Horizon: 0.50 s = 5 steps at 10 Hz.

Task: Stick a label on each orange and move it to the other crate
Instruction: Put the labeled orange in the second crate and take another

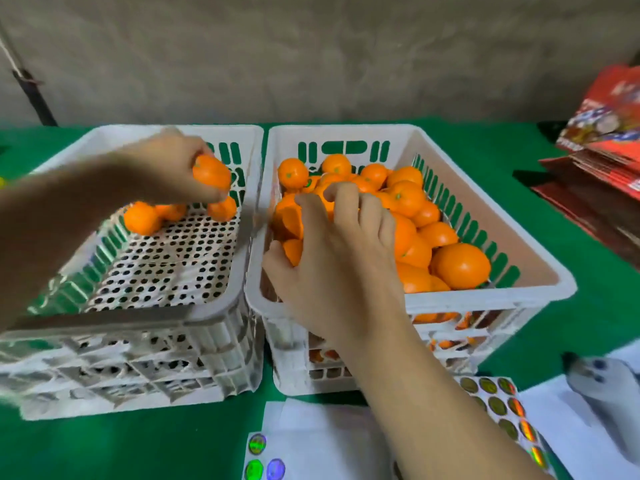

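Note:
Two white plastic crates stand side by side on a green cloth. Over the far end of the left crate (221,306), my left hand (162,168) grips an orange (212,173); three oranges (142,218) lie on that crate's perforated floor. The right crate (491,296) is heaped with several oranges (462,265). My right hand (341,251) reaches into its near left part, fingers curled over an orange (289,220) in the pile. Sticker sheets with round shiny labels (502,407) lie on the cloth in front of the right crate.
White paper sheets (322,434) lie at the near edge, with a few round stickers (258,445) on one. A grey object (602,379) sits at the near right. Red printed packets (602,133) are stacked at the far right. A grey wall is behind.

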Each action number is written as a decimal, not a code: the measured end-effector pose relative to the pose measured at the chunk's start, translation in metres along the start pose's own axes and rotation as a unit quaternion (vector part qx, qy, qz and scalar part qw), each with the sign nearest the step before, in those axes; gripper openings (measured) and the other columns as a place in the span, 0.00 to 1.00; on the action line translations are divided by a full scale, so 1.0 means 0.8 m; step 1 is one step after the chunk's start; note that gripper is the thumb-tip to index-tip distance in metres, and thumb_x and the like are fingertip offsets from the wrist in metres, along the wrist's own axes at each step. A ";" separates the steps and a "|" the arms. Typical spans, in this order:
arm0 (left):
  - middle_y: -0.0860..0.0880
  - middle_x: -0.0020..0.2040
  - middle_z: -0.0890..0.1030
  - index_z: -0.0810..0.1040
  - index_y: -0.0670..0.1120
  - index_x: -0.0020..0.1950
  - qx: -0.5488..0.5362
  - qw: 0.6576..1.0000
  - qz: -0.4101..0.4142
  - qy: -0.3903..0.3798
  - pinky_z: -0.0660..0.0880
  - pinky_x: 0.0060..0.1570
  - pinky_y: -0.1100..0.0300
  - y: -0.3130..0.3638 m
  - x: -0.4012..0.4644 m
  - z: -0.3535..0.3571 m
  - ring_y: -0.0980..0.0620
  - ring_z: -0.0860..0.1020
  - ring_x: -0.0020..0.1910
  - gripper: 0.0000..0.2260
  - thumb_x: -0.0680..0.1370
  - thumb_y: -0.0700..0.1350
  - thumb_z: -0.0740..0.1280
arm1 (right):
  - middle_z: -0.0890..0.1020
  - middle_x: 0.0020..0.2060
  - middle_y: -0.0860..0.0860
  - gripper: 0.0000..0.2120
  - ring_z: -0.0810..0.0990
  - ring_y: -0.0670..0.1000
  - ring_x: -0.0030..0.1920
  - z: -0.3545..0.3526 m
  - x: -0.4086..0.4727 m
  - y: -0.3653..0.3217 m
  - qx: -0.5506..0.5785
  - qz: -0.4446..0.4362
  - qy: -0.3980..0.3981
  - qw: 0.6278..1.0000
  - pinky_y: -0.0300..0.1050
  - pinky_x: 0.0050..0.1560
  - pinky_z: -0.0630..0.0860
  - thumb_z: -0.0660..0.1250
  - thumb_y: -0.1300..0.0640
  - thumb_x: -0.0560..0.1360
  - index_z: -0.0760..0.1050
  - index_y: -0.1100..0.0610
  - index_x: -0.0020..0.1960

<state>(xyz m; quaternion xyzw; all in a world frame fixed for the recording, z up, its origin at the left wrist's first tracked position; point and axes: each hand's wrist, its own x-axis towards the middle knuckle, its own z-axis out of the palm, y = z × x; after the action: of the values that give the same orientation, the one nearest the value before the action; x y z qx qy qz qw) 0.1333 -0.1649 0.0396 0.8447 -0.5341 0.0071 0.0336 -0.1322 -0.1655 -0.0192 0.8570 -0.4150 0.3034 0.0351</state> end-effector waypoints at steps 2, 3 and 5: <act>0.51 0.61 0.84 0.77 0.54 0.71 -0.348 0.887 0.078 0.293 0.86 0.49 0.46 -0.032 -0.176 0.068 0.51 0.86 0.54 0.31 0.73 0.68 0.76 | 0.71 0.59 0.51 0.21 0.68 0.57 0.57 -0.001 -0.005 0.000 -0.006 -0.027 0.000 1.000 0.50 0.58 0.64 0.62 0.43 0.73 0.73 0.50 0.63; 0.53 0.74 0.75 0.69 0.56 0.79 -0.398 0.865 0.069 0.297 0.81 0.61 0.56 -0.012 -0.259 0.157 0.53 0.78 0.69 0.39 0.71 0.63 0.78 | 0.73 0.58 0.51 0.20 0.69 0.57 0.58 -0.002 -0.009 0.000 -0.003 -0.040 0.024 0.999 0.50 0.57 0.65 0.60 0.43 0.76 0.73 0.50 0.64; 0.51 0.72 0.76 0.72 0.53 0.77 -0.495 0.843 -0.004 0.212 0.74 0.62 0.68 0.044 -0.393 0.316 0.52 0.78 0.67 0.37 0.73 0.69 0.74 | 0.76 0.57 0.52 0.17 0.71 0.56 0.57 -0.007 -0.021 0.000 0.028 -0.074 0.076 0.994 0.53 0.58 0.69 0.60 0.49 0.79 0.76 0.53 0.63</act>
<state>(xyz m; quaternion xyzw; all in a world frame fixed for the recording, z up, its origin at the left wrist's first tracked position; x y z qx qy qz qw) -0.0395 0.0869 -0.2262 0.6959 -0.4428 -0.0790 0.5598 -0.1428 -0.1520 -0.0241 0.8607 -0.3378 0.3755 0.0644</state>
